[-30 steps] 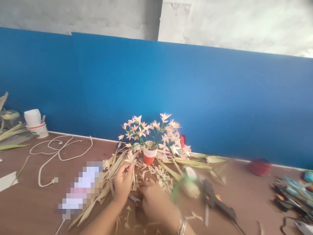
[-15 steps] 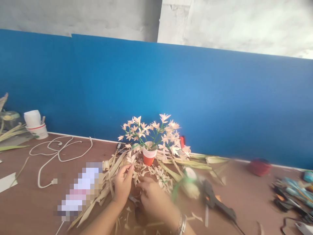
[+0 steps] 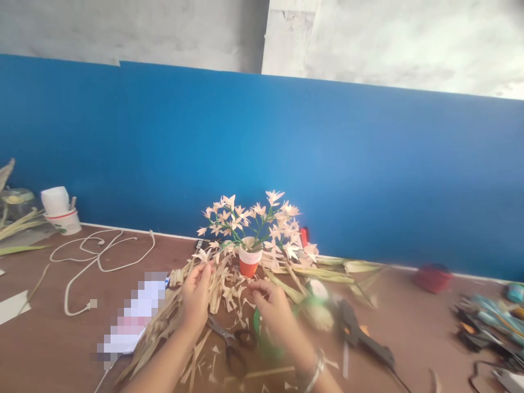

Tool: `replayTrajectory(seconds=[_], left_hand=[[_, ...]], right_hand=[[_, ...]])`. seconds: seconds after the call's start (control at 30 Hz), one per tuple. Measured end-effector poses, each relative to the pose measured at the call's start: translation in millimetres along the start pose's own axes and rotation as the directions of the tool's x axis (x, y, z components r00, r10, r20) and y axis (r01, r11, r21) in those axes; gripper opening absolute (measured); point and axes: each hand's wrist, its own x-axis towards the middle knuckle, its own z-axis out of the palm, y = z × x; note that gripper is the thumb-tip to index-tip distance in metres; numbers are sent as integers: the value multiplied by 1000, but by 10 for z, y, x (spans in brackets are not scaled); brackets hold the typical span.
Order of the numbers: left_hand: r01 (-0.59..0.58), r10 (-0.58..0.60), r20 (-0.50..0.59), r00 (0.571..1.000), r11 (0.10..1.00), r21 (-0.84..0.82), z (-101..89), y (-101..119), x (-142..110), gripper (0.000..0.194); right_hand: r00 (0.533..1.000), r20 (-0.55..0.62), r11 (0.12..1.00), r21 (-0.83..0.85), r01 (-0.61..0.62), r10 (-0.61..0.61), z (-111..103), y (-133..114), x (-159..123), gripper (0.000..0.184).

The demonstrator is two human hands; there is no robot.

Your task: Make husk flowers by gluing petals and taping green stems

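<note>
My left hand (image 3: 196,295) is closed, its thumb and fingertips pinching a pale star-shaped flower (image 3: 203,255) to the left of the paper cup. To its right is my right hand (image 3: 270,305), fingers curled together in a pinch; what they hold is too small to make out. A blurred green strip (image 3: 268,341) loops just under the right hand. Between my forearms lie dark scissors (image 3: 227,338) with their blades apart. Behind both hands, a white and red paper cup (image 3: 250,263) bears green stems with many similar pale flowers (image 3: 273,197).
Dried husk strips (image 3: 159,327) and small scraps cover the table around the cup. On the right are a glue gun (image 3: 364,333), a red round object (image 3: 434,278) and tangled blue items. A white cable (image 3: 98,254), a blurred-out phone and a cup stack stand left. A blue panel (image 3: 262,147) rises behind.
My left hand has moved left and slightly up with the flower. My right hand has shifted right, away from it, uncovering the scissors. The green strip now hangs in a loop beneath my right hand.
</note>
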Motion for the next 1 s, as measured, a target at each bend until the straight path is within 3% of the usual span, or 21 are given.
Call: replayTrajectory(seconds=[0.13,0.23,0.3,0.37,0.43,0.5,0.73,0.87,0.93,1.0], left_hand=[[4,-2,60,998,999,-32,37,-1,-32,30],[37,-19,209,978,996,-83,83,76,-98,28],[121,-75,393,917,988,-93,120,148,-173,28],[187,-102,566,818,978,-93,155,218,-259,27],[238,-138,647,750,969,-68,182,275,-335,27],[233,-157,670,726,972,-26,198,310,-382,28],[240,-182,676,714,971,7,222,311,-425,25],[275,-213,676,705,961,16,232,336,-446,21],[270,-211,646,734,963,8,233,332,-424,22],[230,-193,564,803,973,5,225,286,-370,26]], right_hand=[[1000,24,999,-37,11,-10,-2,-43,-1,26],[1000,28,1000,23,-9,8,0,-91,-9,24],[999,40,989,144,-40,34,-1,-128,-14,25],[996,75,951,300,-74,54,-13,-164,-17,27],[990,123,900,420,-111,65,-40,-192,-18,30],[984,162,860,490,-144,73,-76,-209,-17,31],[975,219,832,532,-158,45,-159,-283,-32,13],[979,200,856,498,-139,42,-222,-316,-21,14],[986,159,872,474,-122,52,-278,-314,-6,16],[993,86,892,439,-106,76,-342,-310,10,19]])
